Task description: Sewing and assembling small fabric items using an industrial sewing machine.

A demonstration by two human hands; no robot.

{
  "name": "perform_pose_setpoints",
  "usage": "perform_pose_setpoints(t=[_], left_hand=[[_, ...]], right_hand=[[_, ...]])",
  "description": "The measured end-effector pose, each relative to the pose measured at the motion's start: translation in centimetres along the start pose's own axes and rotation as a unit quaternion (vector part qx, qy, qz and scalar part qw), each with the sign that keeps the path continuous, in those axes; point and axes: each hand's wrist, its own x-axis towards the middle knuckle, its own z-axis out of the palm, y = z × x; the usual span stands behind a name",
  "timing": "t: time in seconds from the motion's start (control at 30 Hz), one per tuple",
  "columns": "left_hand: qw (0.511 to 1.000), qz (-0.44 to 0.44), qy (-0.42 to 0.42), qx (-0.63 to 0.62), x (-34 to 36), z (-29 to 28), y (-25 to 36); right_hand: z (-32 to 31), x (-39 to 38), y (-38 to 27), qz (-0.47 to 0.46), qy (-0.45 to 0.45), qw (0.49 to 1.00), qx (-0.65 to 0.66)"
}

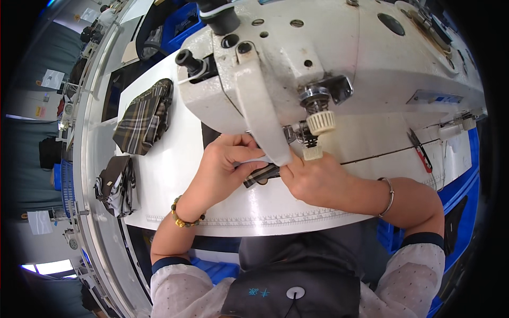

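Note:
My left hand point(224, 165) is closed in a pinch, with a pale grey-white fabric edge point(253, 160) between thumb and fingers. Below its fingertips shows a small plaid fabric piece point(261, 176), dark with light stripes. My right hand point(319, 181) is closed at the right end of this piece, its fingers bent and pressed together; the fingertips are partly hidden. Both hands work right under the head of a white sewing machine point(275, 90), whose curved white lever point(260, 114) hides the needle area. Dark cloth point(210, 136) lies just behind my left hand.
On the white table point(175, 180), a folded plaid cloth stack point(144, 117) and a grey-and-brown cloth bundle point(117, 186) lie to the left. Red-handled thread snips point(421, 152) lie at right. A ruler strip point(254, 218) runs along the front edge. Blue bins point(460, 214) stand beyond the table.

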Motion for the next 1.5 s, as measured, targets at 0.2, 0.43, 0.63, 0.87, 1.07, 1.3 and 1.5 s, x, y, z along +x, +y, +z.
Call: perform_pose_setpoints(t=[0.2,0.43,0.63,0.87,1.07,1.3,1.5], left_hand=[[0.987,0.132,-0.064,0.064,1.5,-0.8,0.4],[0.955,0.131,-0.067,0.257,0.6,-0.1,3.1],[0.961,0.133,-0.023,0.239,0.0,0.7,2.8],[0.969,0.117,-0.025,0.217,0.2,1.2,2.5],[0.966,0.126,-0.008,0.227,1.4,1.7,0.6],[0.965,0.137,0.041,0.22,2.5,1.4,-0.2],[0.976,0.124,0.05,0.17,2.3,1.6,-0.2]], right_hand=[[-0.4,0.0,-0.6,-0.002,-0.043,0.999,0.008],[-0.9,-0.8,-1.6,-0.042,-0.03,0.998,0.045],[-1.6,-0.7,-1.7,-0.043,-0.041,0.998,0.024],[-1.4,-0.9,-1.7,-0.032,-0.035,0.999,0.021],[-0.9,-0.5,-0.8,0.002,-0.045,0.999,0.0],[-0.4,0.4,0.2,0.02,0.008,1.0,0.014],[-0.5,-0.1,-0.3,-0.023,0.013,1.0,0.003]])
